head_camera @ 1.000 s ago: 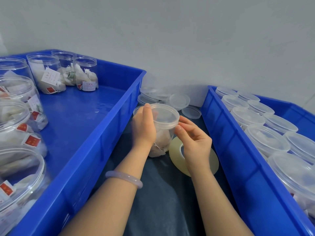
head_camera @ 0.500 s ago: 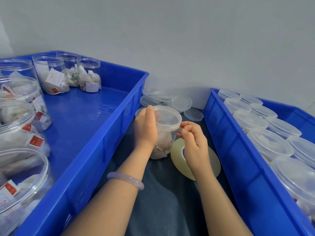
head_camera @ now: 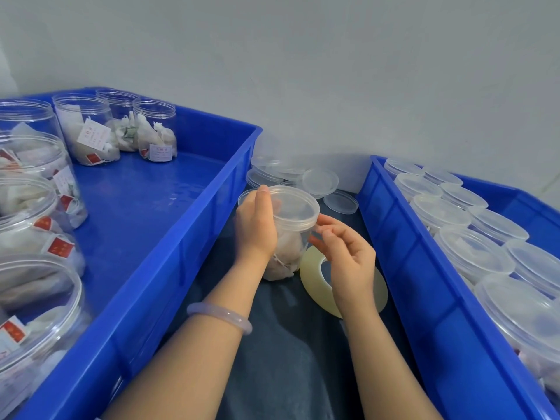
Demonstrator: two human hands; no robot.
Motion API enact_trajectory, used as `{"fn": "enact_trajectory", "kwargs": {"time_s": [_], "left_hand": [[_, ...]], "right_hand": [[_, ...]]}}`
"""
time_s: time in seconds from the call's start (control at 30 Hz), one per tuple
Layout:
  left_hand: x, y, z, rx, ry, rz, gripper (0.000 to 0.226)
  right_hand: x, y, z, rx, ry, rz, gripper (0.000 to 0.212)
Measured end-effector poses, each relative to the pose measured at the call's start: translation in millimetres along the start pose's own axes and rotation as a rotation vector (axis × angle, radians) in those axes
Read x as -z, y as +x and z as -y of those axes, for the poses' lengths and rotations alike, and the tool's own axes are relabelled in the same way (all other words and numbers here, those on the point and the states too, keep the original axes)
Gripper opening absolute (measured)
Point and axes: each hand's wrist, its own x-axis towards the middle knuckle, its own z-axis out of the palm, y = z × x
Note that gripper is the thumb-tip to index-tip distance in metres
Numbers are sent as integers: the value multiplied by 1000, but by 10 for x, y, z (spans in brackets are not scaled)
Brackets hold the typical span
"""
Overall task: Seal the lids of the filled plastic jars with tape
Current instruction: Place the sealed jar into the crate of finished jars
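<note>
Plastic jar [head_camera: 298,234], clear and filled with white sachets [head_camera: 283,263], stands on the dark cloth [head_camera: 288,359] in the gap between two blue bins, with its translucent lid [head_camera: 294,204] already on. The left hand [head_camera: 256,228] grips the jar from its left side, fingers wrapped round the wall and the thumb reaching up to the lid's edge. A pale bracelet [head_camera: 219,315] sits on that wrist.

The right hand [head_camera: 351,259] is at the jar's right side, its fingers curled and the thumb and forefinger tips close together at the lid's rim. Whether they pinch a strip of clear tape cannot be made out. Beneath this hand a yellowish tape roll [head_camera: 312,278] lies flat on the cloth, just beside the jar's base.

The left bin [head_camera: 169,268] holds filled jars without lids [head_camera: 154,128], their sachets showing red and white tags. The right bin [head_camera: 424,283] holds rows of lidded jars [head_camera: 472,250]. Loose lids [head_camera: 320,180] are piled against the grey wall [head_camera: 333,71] behind the jar.
</note>
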Motion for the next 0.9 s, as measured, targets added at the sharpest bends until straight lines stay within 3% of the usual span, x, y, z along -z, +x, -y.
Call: {"fn": "enact_trajectory", "kwargs": {"time_s": [0.3, 0.5, 0.6, 0.67, 0.8, 0.9], "left_hand": [[4, -8, -12, -17, 12, -1, 37], [22, 9, 0, -18, -5, 21, 36], [41, 29, 9, -4, -36, 64, 39], [45, 25, 10, 2, -77, 98, 38], [48, -1, 7, -111, -90, 155, 34], [123, 80, -74, -69, -104, 240, 30]], "right_hand": [[-17, 20, 6, 11, -46, -20, 6], [-32, 48, -73, 5, -46, -10, 15], [-54, 108, -109, -94, 15, -127, 9], [-90, 166, -69, -125, 43, -184, 11], [-342, 278, 66, -196, 180, -45, 25], [-535, 284, 51, -98, -24, -89, 42]]}}
